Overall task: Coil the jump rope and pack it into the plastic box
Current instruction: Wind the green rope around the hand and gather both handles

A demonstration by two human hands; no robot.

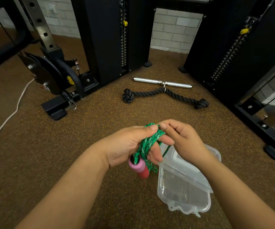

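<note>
Nearest: clear plastic box [183, 187] sitting open on the speckled rubber floor [67, 146], lid [197, 156] hinged back behind it, right under the right forearm. Empty as far as can be seen, so nothing packed yet.

Just above that, the jump rope [147, 144]: green cord wound in several loops around the fingers of the left hand [130, 146], thumb pressing the loops down on top. Left grip closed around the bundle, fingers half spread as a spool. Pink handle [136, 163] and red handle [144, 173] dangling together below the palm, a bit of loose cord [152, 167] hanging next to them.

Right hand [181, 139] pinching the cord at the top of the coil, thumb and forefinger closed on it, other fingers curled, touching the left thumb tip. One strand trailing down toward the lid.

Looks like mid-coil, probably close to done. Tips for this bit: keep loops even and snug, don't cross them, keep that left thumb clamped so nothing slips off, feed with light tension from the right. Probably worth tucking the handles alongside before dropping the lot in, otherwise likely to spring open.

Further back, not involved: black triceps rope [164, 96], chrome bar attachment [162, 83], cable machine towers [110, 38].
</note>
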